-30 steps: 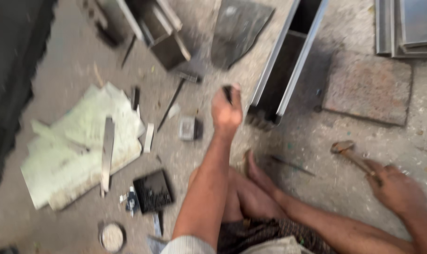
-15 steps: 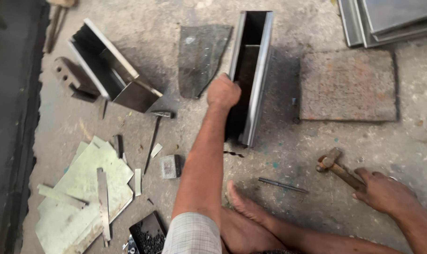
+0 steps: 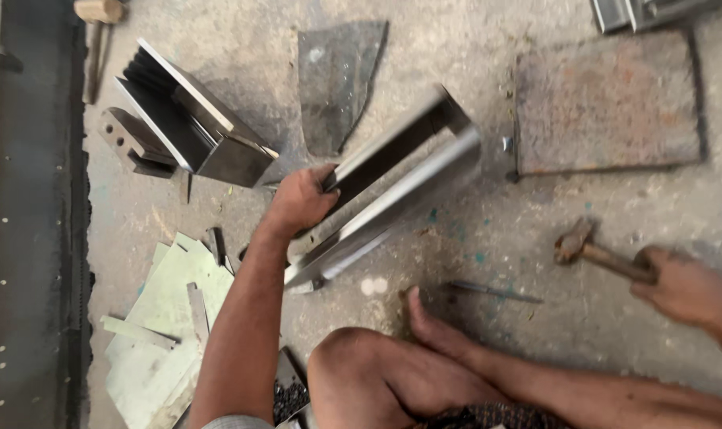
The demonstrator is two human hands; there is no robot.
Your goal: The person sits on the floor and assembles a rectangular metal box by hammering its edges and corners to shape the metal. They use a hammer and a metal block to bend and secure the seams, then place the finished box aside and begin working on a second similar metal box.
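My left hand (image 3: 301, 200) grips the near end of a long folded sheet-metal channel (image 3: 392, 187). The channel lies tilted across the concrete floor, its far end pointing up and right. My right hand (image 3: 683, 286) is closed around the wooden handle of a hammer (image 3: 591, 250), low over the floor at the right. The hammer's rusty head points left. My bare foot and bent leg (image 3: 424, 342) rest on the floor below the channel. A thin metal rod (image 3: 492, 292) lies just right of the foot.
A second folded metal box piece (image 3: 194, 127) and a small metal block (image 3: 130, 143) sit at upper left. A dark sheet offcut (image 3: 333, 79), a rusty flat plate (image 3: 607, 99) and pale green sheet scraps (image 3: 166, 334) lie around. A mallet (image 3: 98, 24) lies top left.
My left hand has taken hold of the channel and swung it from lying straight up-down to a diagonal, pulling its near end toward me. The right hand with the hammer moved slightly right.
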